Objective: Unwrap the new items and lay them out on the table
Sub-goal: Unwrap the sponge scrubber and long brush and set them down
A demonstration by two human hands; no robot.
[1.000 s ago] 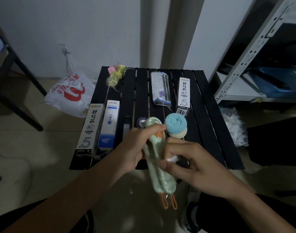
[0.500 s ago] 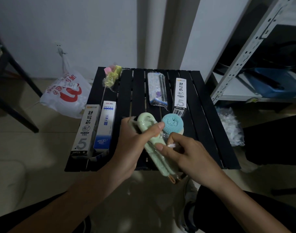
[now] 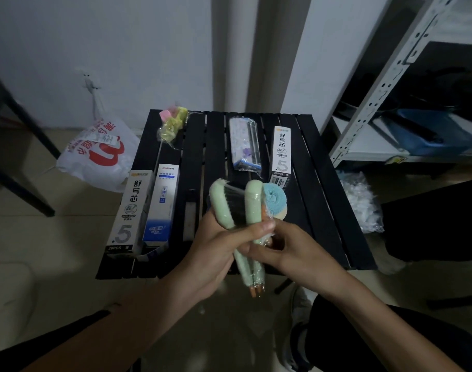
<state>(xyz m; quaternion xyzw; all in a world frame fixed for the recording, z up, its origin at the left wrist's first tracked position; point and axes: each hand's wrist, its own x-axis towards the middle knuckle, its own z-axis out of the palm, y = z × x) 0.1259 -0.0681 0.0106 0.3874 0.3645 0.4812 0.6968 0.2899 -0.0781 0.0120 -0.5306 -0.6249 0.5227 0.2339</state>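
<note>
While both hands hover above the near edge of the black slatted table (image 3: 323, 183), bare slats lie open at their 3 o'clock. The left hand (image 3: 213, 256) grips the wrapped brush pair (image 3: 229, 208) below its heads, thumb clamped across the front. The right hand (image 3: 294, 253) pinches the film at the pair's 4 o'clock side. Two pale green heads stand upright under glossy clear wrap, with the orange handle tips pointing down. A white box (image 3: 129, 210) and a blue-and-white box (image 3: 162, 205) lie at 9 o'clock. A blue scrubber (image 3: 275, 200) sits just behind the pair, and a patterned pouch (image 3: 244, 142) lies farther off at 12.

Boxes (image 3: 159, 208) left on table (image 3: 326, 200)
</note>
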